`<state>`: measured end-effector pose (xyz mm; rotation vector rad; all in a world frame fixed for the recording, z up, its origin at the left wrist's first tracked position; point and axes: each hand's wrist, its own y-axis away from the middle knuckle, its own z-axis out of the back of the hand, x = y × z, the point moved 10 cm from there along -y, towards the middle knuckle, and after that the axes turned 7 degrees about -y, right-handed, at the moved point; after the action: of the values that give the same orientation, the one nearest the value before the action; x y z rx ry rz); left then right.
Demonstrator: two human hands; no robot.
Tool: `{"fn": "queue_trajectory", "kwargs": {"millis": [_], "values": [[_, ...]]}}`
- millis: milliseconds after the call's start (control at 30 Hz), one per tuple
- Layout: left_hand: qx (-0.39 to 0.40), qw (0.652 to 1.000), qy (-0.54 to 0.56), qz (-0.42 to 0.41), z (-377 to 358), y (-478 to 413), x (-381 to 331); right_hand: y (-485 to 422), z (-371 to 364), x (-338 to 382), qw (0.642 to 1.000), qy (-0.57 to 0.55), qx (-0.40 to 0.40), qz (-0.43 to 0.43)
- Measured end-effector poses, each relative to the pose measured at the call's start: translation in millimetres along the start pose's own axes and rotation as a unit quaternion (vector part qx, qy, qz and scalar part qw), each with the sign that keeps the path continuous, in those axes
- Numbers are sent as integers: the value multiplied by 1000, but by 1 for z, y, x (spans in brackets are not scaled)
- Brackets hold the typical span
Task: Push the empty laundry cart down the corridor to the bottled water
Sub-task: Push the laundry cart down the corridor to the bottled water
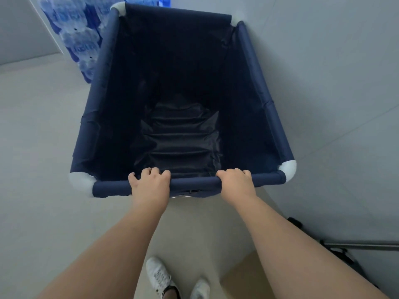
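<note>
A navy fabric laundry cart (108, 61) with white corner joints fills the middle of the view, and nothing lies inside it. My left hand (150, 182) and my right hand (236, 180) both grip its near top rail (194, 183), fingers curled over the bar. Shrink-wrapped packs of bottled water (77, 39) with blue labels are stacked against the wall at the upper left, right beside the cart's far-left corner. More blue packs (146, 0) show just past the cart's far rail.
A pale wall (323, 83) runs close along the cart's right side. Light tiled floor (43, 147) spreads to the left. A dark wheeled metal frame (345, 247) stands at the lower right near the wall. My white shoes (159, 275) are below the cart.
</note>
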<state>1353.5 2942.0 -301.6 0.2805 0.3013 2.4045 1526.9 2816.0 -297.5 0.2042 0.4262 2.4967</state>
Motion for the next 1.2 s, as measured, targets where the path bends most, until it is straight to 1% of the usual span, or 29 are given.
{"fn": "queue_trajectory", "kwargs": {"millis": [100, 267, 400, 500, 667, 800, 1033, 1200], "values": [[0, 1000, -1, 0, 6, -17, 1, -18, 7, 0, 1000, 13, -2, -16], [8, 1000, -1, -3, 10, -37, 0, -45, 12, -4, 998, 28, 27, -46], [11, 1000, -6, -4, 12, -52, 1, -61, 17, -4, 998, 27, 19, -52], [14, 1000, -5, -2, 15, -63, 0, -74, 21, -7, 999, 29, 10, -40], [39, 999, -12, 12, 16, -76, 2, -91, 26, -8, 999, 14, 22, -35], [46, 998, -18, 26, 17, -85, 3, -105, 28, -9, 999, 27, 25, -25], [56, 997, 1, 56, 26, -112, 3, -142, 34, -11, 998, 33, 38, 29], [63, 996, -6, 65, 28, -130, 6, -167, 43, -9, 997, 48, 49, 43]]}}
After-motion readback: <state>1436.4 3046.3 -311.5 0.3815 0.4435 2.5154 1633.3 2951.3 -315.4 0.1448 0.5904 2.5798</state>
